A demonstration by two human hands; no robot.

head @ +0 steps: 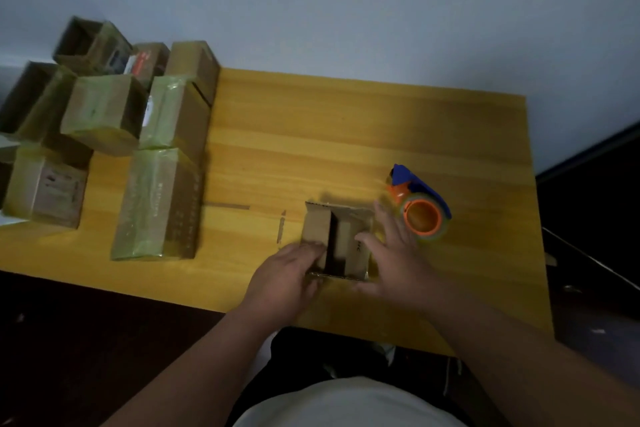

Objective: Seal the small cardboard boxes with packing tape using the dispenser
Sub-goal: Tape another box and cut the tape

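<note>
A small cardboard box (337, 236) sits near the front edge of the yellow wooden table (346, 135). Its two top flaps are folded in with a dark gap between them. My left hand (287, 274) presses on the left flap and near corner. My right hand (391, 253) lies flat against the right flap and side, fingers spread. Just right of the box, the blue and orange tape dispenser (419, 204) rests on the table with a clear tape roll on it, touched by neither hand.
Several taped cardboard boxes (159, 204) are piled at the table's left side, some stacked (104, 111). Two short strips of tape (282, 225) stick to the tabletop left of the small box. A pale wall stands behind the table.
</note>
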